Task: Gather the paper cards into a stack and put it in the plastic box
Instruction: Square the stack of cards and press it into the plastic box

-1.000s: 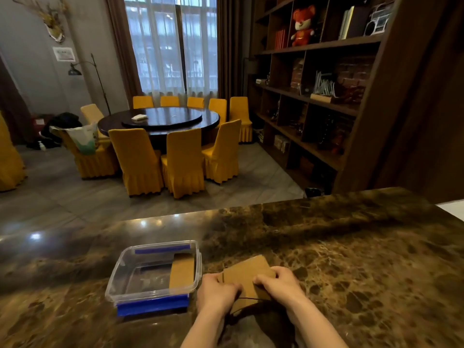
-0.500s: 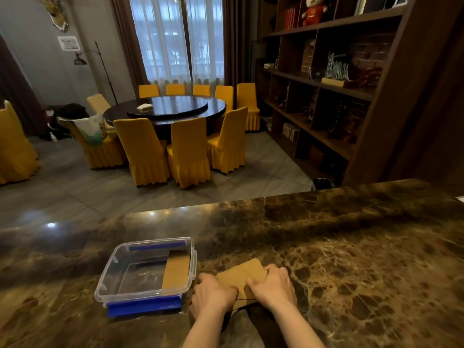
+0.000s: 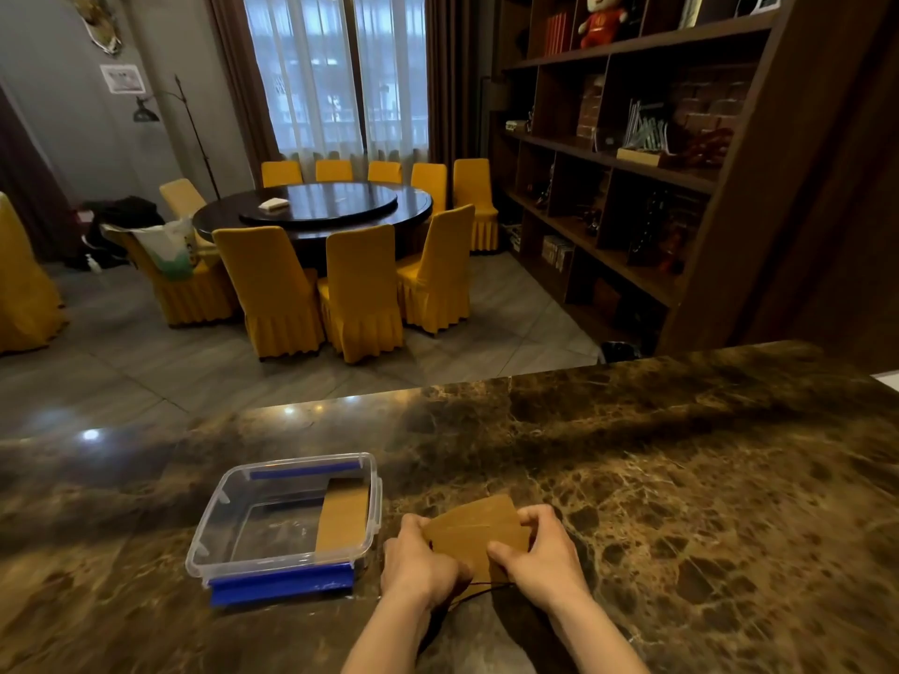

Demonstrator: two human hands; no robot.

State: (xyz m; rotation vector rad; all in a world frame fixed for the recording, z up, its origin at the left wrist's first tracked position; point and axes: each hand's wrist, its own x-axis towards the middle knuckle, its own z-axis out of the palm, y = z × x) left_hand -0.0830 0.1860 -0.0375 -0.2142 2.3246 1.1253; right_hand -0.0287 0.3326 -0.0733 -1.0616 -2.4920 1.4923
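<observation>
A stack of brown paper cards (image 3: 474, 532) is held between both hands just above the marble counter (image 3: 681, 479), near its front edge. My left hand (image 3: 418, 564) grips the stack's left side and my right hand (image 3: 540, 552) grips its right side and near corner. A thin dark string hangs from the stack's near edge. The clear plastic box (image 3: 287, 522) with blue clips stands open just left of my left hand. One brown card (image 3: 343, 520) leans inside the box against its right wall.
The dark marble counter stretches far to the right and left of the hands. Beyond its far edge lie a tiled floor, a round dining table (image 3: 316, 211) with yellow chairs, and a wooden shelf unit (image 3: 632, 163) on the right.
The hands have lifted and tilted the card stack, squaring its edges, with fingers now around its sides instead of pressing on top. The camera has shifted slightly; the box has not moved.
</observation>
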